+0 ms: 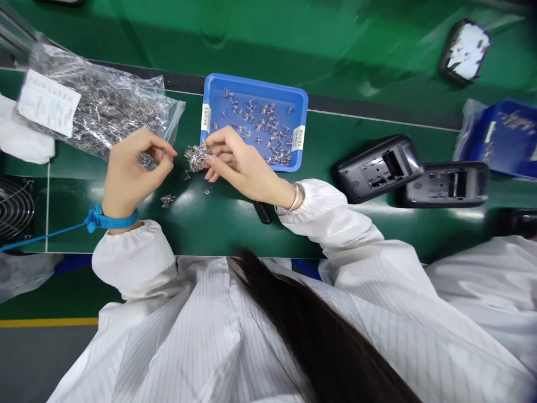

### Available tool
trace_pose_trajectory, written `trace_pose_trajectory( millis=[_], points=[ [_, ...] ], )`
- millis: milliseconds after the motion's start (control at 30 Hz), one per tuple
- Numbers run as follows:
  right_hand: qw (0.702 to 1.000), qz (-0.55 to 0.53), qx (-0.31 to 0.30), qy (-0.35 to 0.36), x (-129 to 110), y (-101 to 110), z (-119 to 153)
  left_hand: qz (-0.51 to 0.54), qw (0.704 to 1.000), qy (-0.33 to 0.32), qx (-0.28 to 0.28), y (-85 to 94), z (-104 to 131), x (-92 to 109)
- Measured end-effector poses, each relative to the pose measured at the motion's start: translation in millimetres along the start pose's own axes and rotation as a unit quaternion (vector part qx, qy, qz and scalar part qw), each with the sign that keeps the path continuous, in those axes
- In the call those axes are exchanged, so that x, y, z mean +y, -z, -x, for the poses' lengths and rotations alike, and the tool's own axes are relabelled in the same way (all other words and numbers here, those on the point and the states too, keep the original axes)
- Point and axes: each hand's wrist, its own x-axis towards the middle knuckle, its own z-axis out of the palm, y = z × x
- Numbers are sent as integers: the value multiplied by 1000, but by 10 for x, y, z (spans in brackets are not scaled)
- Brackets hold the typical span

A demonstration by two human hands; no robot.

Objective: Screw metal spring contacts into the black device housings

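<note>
In the head view, the near left corner of a blue tray (255, 80) is hidden by the right hand (247, 168), and the individual pieces in the held clump of springs (195, 159) are hard to make out. A fan (14, 207) is cut off by the left edge and a second blue tray (514, 140) by the right edge. A black object (263, 212) is partly covered by the right forearm. The print on the label (49, 103) of the plastic bag (113, 101) cannot be read.

The right hand is reached in from the near right, its fingers curled, and the clump is pinched between thumb and fingers, just beside the tray's near left corner. The left hand (134, 168) is held to the left of the clump, wrist raised, with thumb and forefinger bent into a narrow ring; whether anything is pinched there cannot be told. Loose springs (272, 126) are scattered in the tray, and a small pile of springs (167, 200) is seen on the green table (226, 235), nearer than the clump.
</note>
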Motion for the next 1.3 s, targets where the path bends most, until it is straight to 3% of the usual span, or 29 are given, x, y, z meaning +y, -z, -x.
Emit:
trace_pose_trajectory(
  millis=[133, 333, 400, 533, 667, 733, 900, 1033, 1133, 1200, 1300],
  points=[
    [998, -61, 3, 19, 8, -82, -108, 23, 1000, 4, -6, 67, 20, -22],
    [998, -59, -7, 21, 24, -179, -268, 12, 986, 46, -162, 82, 70, -205],
    [999, -45, 0, 28, 15, -187, -284, 11, 987, 67, -144, 38, 76, -218],
    [999, 2, 19, 36, -85, -67, -243, 26, 994, 101, -47, -17, 86, -158],
    [989, 144, 10, 6, -99, 65, -147, 35, 994, 83, 66, -2, 79, -119],
    [972, 232, -35, 1, -19, 22, -95, 7, 996, 53, 65, 3, 61, -134],
    [915, 382, -127, -1, 189, -234, -9, -48, 999, 10, -11, 6, 51, -217],
    [958, 274, -85, 4, 157, -156, -24, -15, 998, 35, -43, 33, 83, -199],
    [990, 136, -23, -2, 96, 3, -59, -22, 999, -13, -20, -9, 73, -112],
    [997, 75, 21, -13, 78, 69, -77, -4, 998, -37, -42, -97, 51, -40],
    [997, 35, 61, -18, 78, 96, -87, 29, 995, -21, -88, -287, 28, 39]
  ],
)
